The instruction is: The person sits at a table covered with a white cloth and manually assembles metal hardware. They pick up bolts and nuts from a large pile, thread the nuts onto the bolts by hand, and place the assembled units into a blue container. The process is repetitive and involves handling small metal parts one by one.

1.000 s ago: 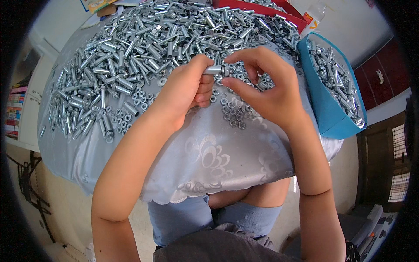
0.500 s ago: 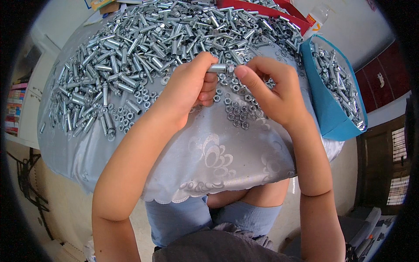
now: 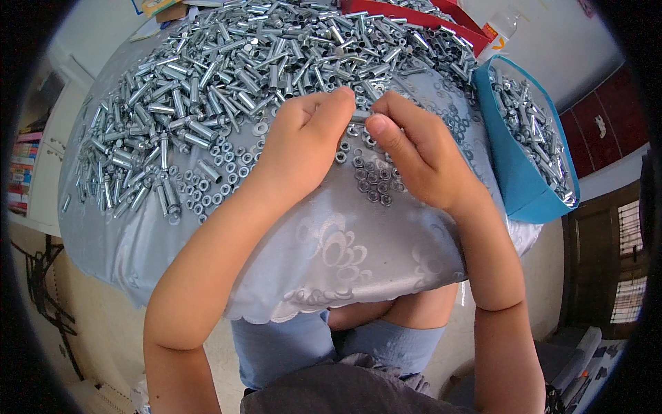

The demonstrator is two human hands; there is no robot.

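Note:
Between my hands, above the near part of the table, is a silver sleeve anchor bolt (image 3: 359, 118), mostly covered by fingers. My left hand (image 3: 303, 134) is closed round one end of it. At its other end, my right hand (image 3: 422, 148) pinches it between thumb and bent forefinger; the nut there is hidden. Below the hands lies a cluster of hex nuts (image 3: 373, 178) on the tablecloth. More loose nuts (image 3: 224, 157) and a few flat washers (image 3: 259, 129) lie left of my left wrist. Behind stretches a wide heap of metal sleeves and bolts (image 3: 227, 76).
A blue fabric box (image 3: 518, 188) with several anchor bolts stands at the table's right edge. At the back right are a red tray (image 3: 476, 33) and a clear plastic bottle (image 3: 507, 24). The pale patterned tablecloth (image 3: 345, 255) hangs over my knees.
The left hand has turned and shifted slightly right, closing over the bolt shaft. The right fingers have closed onto the nut end, so less of the bolt shows.

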